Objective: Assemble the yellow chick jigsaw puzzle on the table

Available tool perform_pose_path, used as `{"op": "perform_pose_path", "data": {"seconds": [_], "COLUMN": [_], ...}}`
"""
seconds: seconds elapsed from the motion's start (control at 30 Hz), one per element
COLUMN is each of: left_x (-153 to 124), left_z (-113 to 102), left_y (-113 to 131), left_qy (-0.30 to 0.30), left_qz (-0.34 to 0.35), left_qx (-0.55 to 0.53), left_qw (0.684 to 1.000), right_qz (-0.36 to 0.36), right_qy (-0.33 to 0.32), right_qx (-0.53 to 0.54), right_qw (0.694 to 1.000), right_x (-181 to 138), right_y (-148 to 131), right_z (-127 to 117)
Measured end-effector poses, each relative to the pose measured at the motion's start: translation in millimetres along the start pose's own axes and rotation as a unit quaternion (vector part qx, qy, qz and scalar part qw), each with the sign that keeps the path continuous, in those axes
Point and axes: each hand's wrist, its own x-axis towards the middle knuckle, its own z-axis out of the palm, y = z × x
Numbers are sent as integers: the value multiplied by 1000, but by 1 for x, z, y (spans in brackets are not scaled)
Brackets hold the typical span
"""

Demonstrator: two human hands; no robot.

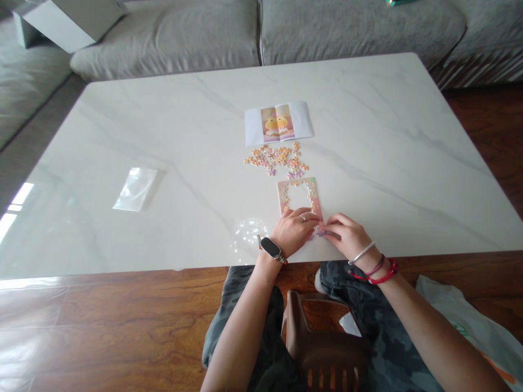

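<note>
A puzzle border [314, 191] in pink and cream lies near the table's front edge, its middle showing white. Across its lower part rests my left hand [295, 226], fingers stretched flat and pointing right, covering the lower left corner. At the lower right corner, my right hand [347, 235] pinches a purple puzzle piece [321, 232] between thumb and fingers, close to my left fingertips. Just beyond the border is a heap of loose puzzle pieces [280, 156], orange, pink and purple. Behind them lies a creased picture sheet [300, 121] with a yellow figure.
A clear plastic bag [136, 189] lies to the left on the white marbled table [196, 163]. A grey sofa [196, 35] runs along the far side. Below me are a brown plastic stool [327, 348] and, at right, a white bag [461, 310] on the wooden floor.
</note>
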Motion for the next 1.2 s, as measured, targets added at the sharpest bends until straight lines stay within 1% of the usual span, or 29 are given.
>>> {"op": "perform_pose_path", "data": {"seconds": [0.23, 0.57, 0.73, 0.9, 1.07, 1.2], "left_x": [0, 3, 3, 5, 8, 8], "left_z": [1, 4, 3, 2, 1, 2], "left_y": [0, 1, 2, 6, 8, 11], "left_qy": [-1, -1, 2, 5, 9, 16], "left_qz": [0, 0, -3, -21, -48, -66], "left_qx": [-5, -15, -15, -8, 0, 5], "left_qw": [1000, 1000, 1000, 1000, 999, 998], "right_qz": [4, -6, -12, -21, 23, 16], "right_qy": [2, -25, -27, -38, -36, -38], "right_qx": [-9, -40, -65, -127, -166, -185], "right_qw": [1000, 999, 997, 991, 985, 982], "right_x": [0, 1, 0, -1, -2, -3], "right_y": [0, -5, -6, -14, -25, -30], "right_z": [-4, -7, -8, -7, -6, -6]}}
